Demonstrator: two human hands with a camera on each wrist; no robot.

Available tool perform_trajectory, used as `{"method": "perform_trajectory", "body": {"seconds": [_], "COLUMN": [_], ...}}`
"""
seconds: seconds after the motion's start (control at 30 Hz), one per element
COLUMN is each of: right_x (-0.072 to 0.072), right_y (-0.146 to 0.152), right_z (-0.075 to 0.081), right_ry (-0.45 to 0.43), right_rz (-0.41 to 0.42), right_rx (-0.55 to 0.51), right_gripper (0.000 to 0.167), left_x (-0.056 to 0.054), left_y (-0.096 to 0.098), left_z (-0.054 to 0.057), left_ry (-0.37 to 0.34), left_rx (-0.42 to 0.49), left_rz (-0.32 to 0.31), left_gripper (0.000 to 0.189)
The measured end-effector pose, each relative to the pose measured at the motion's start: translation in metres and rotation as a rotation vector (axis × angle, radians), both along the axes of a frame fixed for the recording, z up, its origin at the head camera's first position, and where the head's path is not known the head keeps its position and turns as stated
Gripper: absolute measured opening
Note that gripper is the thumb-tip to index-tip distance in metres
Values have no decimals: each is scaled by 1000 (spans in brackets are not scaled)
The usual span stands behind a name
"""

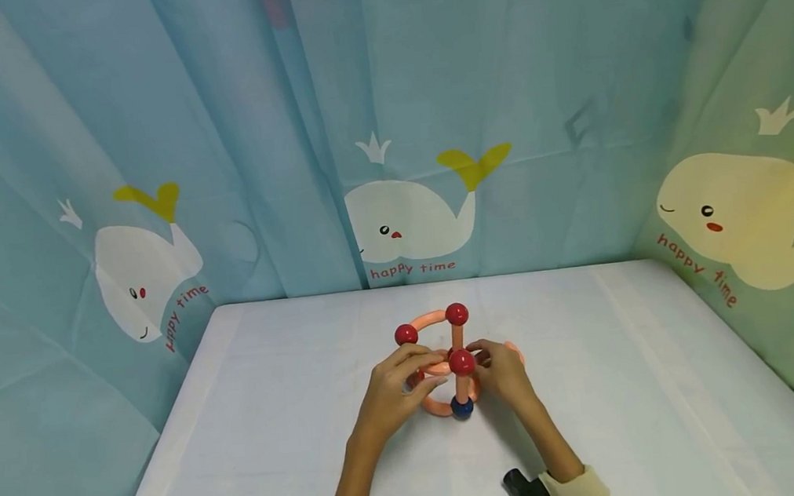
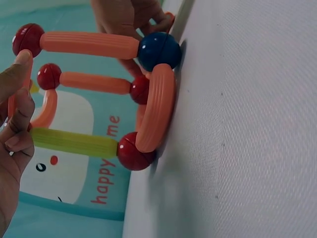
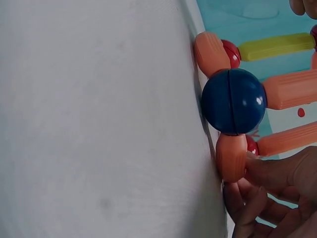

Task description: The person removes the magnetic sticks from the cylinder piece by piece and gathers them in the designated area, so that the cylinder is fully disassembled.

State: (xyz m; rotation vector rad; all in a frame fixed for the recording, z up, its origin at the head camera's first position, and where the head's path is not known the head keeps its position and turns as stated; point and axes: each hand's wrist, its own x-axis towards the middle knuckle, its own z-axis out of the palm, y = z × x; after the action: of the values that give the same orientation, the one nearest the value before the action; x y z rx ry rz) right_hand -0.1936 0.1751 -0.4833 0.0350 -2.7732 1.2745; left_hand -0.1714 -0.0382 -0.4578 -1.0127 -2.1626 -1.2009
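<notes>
A toy frame of magnetic rods and balls stands upright on the table. Its top has red balls, and a blue ball sits at the near bottom corner. Upright rods join top and base: orange rods and a yellow-green rod. My left hand pinches a curved orange rod of the upper ring, beside the near red ball. Low on the frame's right side, my right hand pinches a curved orange rod that meets the blue ball. Its far fingers are partly hidden.
Another curved orange piece shows just past the right hand. The white table runs back to a blue curtain printed with whales. Black wrist mounts sit by both sleeves.
</notes>
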Motion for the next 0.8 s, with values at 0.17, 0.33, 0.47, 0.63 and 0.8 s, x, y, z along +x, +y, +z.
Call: {"method": "perform_trajectory", "body": {"seconds": [0.17,0.33,0.47,0.63,0.8], "right_x": [-1,0,3,11,22], "right_y": [0,4,7,13,21], "right_z": [1,9,25,49,64], "right_ry": [15,5,144,362,395], "right_rz": [21,27,12,88,367], "right_rx": [-58,-25,-48,-136,-144], "right_gripper": [26,22,18,16,12], "left_x": [-1,0,1,1,0], "left_y": [2,2,1,1,1], "left_z": [-1,0,1,1,1], "left_ry": [41,48,50,58,58], "left_rx": [10,23,22,19,13], "left_rz": [-2,-10,-3,-10,-13], "left_gripper": [29,29,29,29,29]}}
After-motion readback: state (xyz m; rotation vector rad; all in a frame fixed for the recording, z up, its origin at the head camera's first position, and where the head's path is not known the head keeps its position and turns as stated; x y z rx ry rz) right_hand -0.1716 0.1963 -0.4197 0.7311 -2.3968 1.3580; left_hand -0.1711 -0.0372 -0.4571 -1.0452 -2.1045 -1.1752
